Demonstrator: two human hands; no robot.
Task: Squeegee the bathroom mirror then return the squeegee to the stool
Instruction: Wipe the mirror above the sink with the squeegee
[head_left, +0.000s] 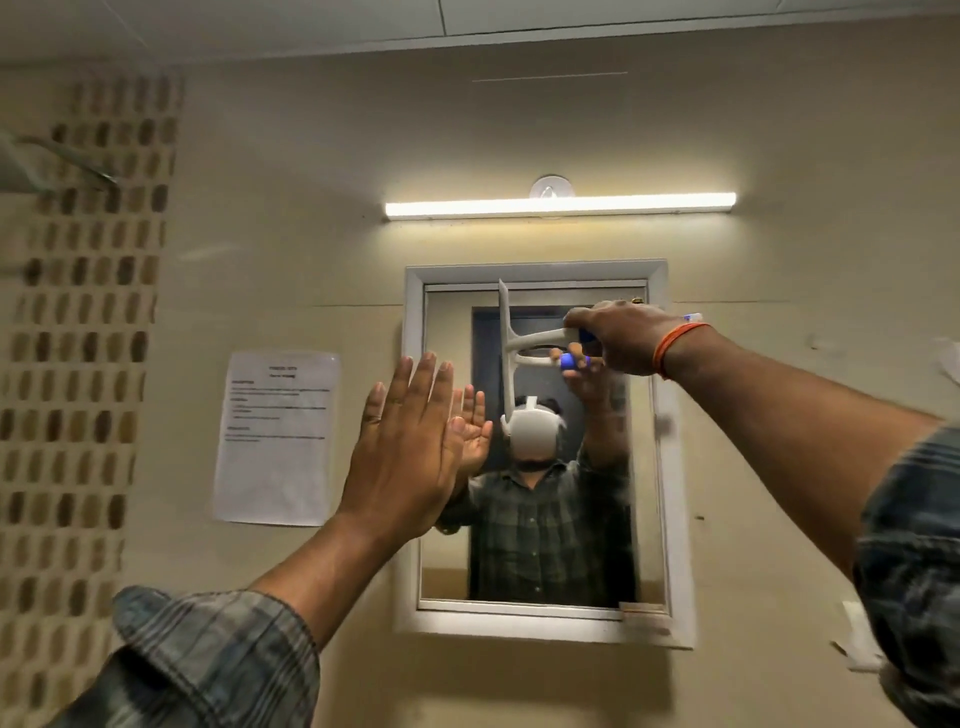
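The right hand (621, 338) gripped the squeegee (511, 345) by its handle, blade upright on the mirror (644, 467), seemingly touching the glass. Beside it, the left hand (410, 441) was held flat, fingers straight. Steady, even pressure and overlapping strokes would avoid streaks.

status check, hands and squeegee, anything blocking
Right hand grips squeegee, blade upright, upper part of mirror. Left hand open, flat, raised at mirror's left edge. Nothing in the blade's way; stool not in view.
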